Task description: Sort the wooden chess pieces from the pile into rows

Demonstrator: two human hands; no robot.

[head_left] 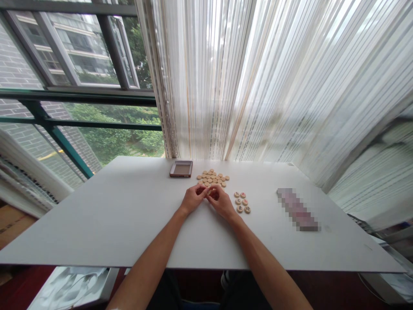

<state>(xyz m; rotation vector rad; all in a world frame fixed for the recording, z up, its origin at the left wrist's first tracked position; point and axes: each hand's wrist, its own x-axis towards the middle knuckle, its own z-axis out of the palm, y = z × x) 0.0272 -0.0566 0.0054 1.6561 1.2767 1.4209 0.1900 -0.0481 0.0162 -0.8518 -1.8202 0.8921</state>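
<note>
Both my hands meet at the middle of the white table (112,224). My left hand (192,199) and my right hand (220,200) have their fingers pinched together over a round wooden disc (209,192) between the fingertips. Just beyond them lies a cluster of several face-down wooden game discs (213,177). To the right of my right hand sits a small group of face-up discs (242,202) with red and dark markings.
A small brown tray or box (181,168) lies at the table's far edge, left of the discs. A blurred pinkish oblong object (297,209) rests on the right side. Striped curtains (274,86) hang behind; a window (80,86) is at left.
</note>
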